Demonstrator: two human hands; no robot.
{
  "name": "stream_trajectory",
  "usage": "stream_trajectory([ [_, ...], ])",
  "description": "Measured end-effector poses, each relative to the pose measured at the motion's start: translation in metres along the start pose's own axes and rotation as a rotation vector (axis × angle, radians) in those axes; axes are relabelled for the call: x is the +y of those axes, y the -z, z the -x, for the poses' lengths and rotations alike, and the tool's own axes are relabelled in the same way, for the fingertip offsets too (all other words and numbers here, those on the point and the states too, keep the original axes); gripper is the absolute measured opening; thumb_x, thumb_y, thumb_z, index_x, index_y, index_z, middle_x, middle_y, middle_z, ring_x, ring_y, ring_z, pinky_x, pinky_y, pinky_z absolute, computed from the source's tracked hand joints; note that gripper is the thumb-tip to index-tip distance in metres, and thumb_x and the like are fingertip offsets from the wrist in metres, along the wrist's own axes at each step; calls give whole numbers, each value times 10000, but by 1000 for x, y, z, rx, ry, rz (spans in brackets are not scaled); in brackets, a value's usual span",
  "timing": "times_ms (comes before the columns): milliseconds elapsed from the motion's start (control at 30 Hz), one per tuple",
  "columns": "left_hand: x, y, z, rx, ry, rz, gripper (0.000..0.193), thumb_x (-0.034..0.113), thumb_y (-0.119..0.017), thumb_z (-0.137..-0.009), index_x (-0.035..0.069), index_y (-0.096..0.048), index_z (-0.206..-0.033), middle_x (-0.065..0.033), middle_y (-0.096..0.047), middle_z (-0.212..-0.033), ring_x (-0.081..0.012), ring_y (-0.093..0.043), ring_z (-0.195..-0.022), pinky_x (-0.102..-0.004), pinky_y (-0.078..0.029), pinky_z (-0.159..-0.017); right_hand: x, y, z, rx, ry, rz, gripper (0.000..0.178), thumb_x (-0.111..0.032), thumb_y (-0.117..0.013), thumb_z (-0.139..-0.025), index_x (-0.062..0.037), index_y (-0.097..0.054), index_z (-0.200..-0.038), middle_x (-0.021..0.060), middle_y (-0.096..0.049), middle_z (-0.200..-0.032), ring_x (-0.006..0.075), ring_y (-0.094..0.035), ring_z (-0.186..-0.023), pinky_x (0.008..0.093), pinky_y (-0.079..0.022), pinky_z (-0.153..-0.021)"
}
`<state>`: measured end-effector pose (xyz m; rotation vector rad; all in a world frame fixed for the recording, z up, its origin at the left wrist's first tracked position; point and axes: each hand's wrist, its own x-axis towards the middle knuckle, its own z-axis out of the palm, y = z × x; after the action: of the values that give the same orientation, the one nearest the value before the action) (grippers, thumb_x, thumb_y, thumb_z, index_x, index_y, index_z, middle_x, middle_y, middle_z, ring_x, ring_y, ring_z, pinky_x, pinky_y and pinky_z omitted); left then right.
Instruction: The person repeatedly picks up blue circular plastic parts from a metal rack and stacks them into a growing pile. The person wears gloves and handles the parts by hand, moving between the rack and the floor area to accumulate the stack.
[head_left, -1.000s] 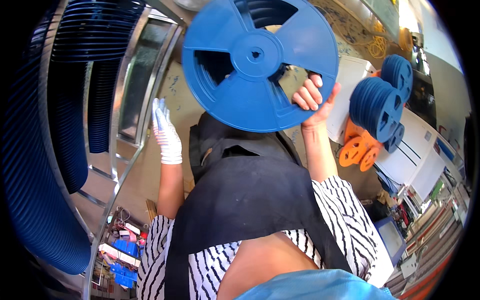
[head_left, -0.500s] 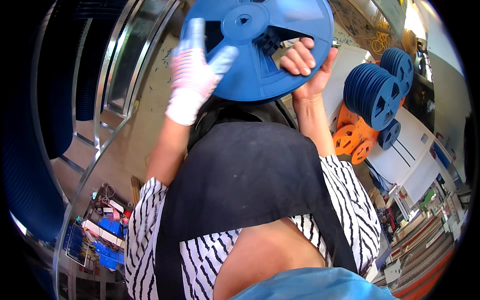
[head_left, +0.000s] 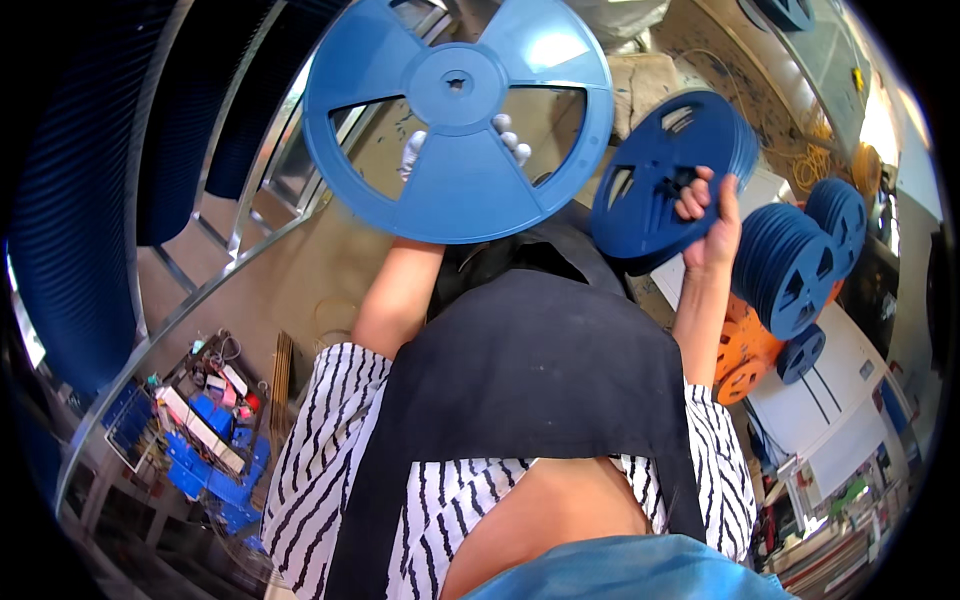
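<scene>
At upper centre, hold the single reel (head_left: 465, 190) square, your left fingers (head_left: 512, 142) clamped on it. Alongside, steady the reel stack (head_left: 640, 215), right fingers (head_left: 692, 198) clamped likewise.

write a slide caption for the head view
Gloved left hand holds one blue reel from behind; bare right hand grips a stack of similar blue reels.

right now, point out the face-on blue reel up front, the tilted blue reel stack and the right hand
Blue reel (head_left: 456, 110): head view, on its round hub
Tilted blue reel stack (head_left: 652, 224): head view, lower front face
Right hand (head_left: 712, 232): head view, below the thumb
</scene>
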<state>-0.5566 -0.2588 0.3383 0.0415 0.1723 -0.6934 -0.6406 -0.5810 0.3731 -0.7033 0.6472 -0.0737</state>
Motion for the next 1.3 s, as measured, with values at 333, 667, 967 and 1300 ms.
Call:
stream_trajectory([
  [333, 8, -13, -2, -3, -28, -78, 797, 287, -671, -804, -79, -291, -1401, -212, -436, -1360, -346, -473, -1230, -443, -371, -1072, -23, 57, 35, -348, 177, -451, 535, -481, -659, -852, -9, -544, -1076, -44, -394, -608, 67, -391, -494, 228, -315, -510],
  [667, 45, -33, 23, 193, -203, -794, 682, 231, -678, -852, 52, -353, -1425, -157, -520, -1300, -268, -523, -1192, -391, -431, -1030, -8, 37, 15, -527, 107, -922, 443, -396, -705, -834, -29, -521, -998, -61, -354, -573, 56, -373, -460, 227, -312, -488],
  [967, 17, -31, -12, 333, -191, -1312, 810, 154, -718, -815, 110, -252, -1477, -87, -596, -1036, -153, -590, -882, -271, -495, -798, 6, -7, -6, -538, 49, -767, 449, -405, -666, -864, 0, -528, -997, -31, -387, -600, 76, -419, -508, 236, -345, -514],
  [1300, -46, -14, -48, 190, 233, -537, 597, 223, -629, -872, 47, -364, -1377, -161, -564, -1175, -230, -587, -1049, -340, -507, -895, 30, -126, 34, -362, -76, 224, 513, -346, -701, -846, 38, -515, -1132, 161, -665, -938, 254, -674, -817, 358, -540, -793],
])
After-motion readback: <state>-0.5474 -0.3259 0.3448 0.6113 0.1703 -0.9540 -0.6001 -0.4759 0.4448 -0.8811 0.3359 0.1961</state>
